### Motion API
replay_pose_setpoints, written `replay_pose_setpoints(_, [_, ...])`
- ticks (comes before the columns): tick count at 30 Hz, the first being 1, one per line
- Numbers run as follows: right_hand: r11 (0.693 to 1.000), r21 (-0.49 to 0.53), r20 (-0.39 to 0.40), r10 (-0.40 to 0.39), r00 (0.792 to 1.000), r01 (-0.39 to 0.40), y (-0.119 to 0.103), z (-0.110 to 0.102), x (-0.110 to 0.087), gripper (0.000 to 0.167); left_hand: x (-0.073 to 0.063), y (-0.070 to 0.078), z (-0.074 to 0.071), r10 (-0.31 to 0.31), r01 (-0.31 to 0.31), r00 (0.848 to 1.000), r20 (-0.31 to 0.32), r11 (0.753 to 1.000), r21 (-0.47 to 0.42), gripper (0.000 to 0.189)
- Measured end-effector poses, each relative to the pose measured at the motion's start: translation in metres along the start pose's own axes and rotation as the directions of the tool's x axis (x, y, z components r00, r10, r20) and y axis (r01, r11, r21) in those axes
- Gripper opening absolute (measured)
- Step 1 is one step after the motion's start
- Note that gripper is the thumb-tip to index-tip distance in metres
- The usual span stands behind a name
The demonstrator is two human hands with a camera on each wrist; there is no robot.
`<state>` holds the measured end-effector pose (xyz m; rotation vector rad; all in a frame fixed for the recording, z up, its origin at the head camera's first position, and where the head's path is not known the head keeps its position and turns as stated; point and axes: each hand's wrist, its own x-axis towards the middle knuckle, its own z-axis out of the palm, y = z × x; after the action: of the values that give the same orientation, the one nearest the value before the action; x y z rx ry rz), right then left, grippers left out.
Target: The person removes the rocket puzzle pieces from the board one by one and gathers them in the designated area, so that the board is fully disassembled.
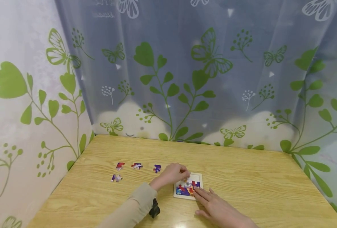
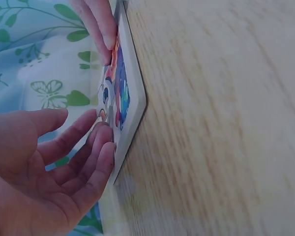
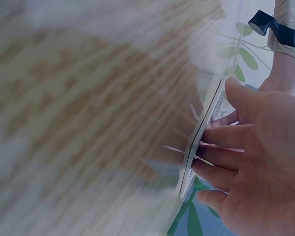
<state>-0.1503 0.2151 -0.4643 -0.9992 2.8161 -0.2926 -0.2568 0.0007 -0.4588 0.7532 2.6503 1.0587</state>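
A small jigsaw puzzle in a pale tray [image 1: 200, 178] lies on the table, partly filled with red, purple and blue pieces. My left hand [image 1: 172, 173] is over its upper left part. In the left wrist view, the fingertips of the left hand [image 2: 64, 162] touch the tray's edge and a pale piece [image 2: 106, 96], while the thumb stands apart from them. From the right side, my right hand [image 1: 215, 205] rests straight fingers on the puzzle's lower right. The right wrist view shows that hand [image 3: 250, 152] from the palm side, its fingertips behind the tray's edge [image 3: 187, 172].
Several loose pieces lie left of the tray: a red one [image 1: 120, 166], a red and white one [image 1: 137, 166], a purple one [image 1: 157, 168] and a white and purple one [image 1: 116, 178]. A patterned curtain [image 1: 179, 95] hangs along the wooden table's [image 1: 242, 171] back edge.
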Motion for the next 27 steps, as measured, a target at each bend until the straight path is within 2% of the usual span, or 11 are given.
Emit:
replay_pose_setpoints(4, [1.000, 0.002, -0.002, -0.001, 1.000, 0.001, -0.001, 0.000, 0.000, 0.065, 0.000, -0.001, -0.001, 0.011, -0.011, 1.000, -0.002, 0.999, -0.041, 0.020])
replay_pose_setpoints(9, [1.000, 0.004, -0.006, -0.007, 1.000, 0.007, -0.001, -0.001, -0.001, 0.065, 0.000, -0.005, -0.001, 0.005, -0.004, 1.000, 0.006, 0.991, -0.136, 0.016])
replay_pose_setpoints(15, [1.000, -0.014, -0.011, -0.016, 1.000, 0.016, -0.001, 0.000, -0.001, 0.064, -0.001, -0.010, 0.001, -0.036, 0.041, 0.999, 0.021, 0.962, -0.269, 0.009])
replay_pose_setpoints(20, [0.999, -0.022, -0.026, -0.025, 0.999, 0.024, -0.001, 0.000, 0.000, 0.063, -0.002, -0.012, 0.002, -0.066, 0.071, 0.997, 0.025, 0.933, -0.352, 0.010])
replay_pose_setpoints(23, [1.000, -0.019, -0.021, -0.018, 1.000, 0.018, -0.002, 0.000, 0.000, 0.064, -0.003, -0.012, 0.002, -0.083, 0.089, 0.996, 0.030, 0.923, -0.374, 0.011])
replay_pose_setpoints(27, [1.000, -0.006, -0.011, -0.010, 1.000, 0.010, -0.002, 0.000, 0.000, 0.066, -0.004, -0.012, 0.002, -0.087, 0.089, 0.996, 0.023, 0.926, -0.368, 0.010])
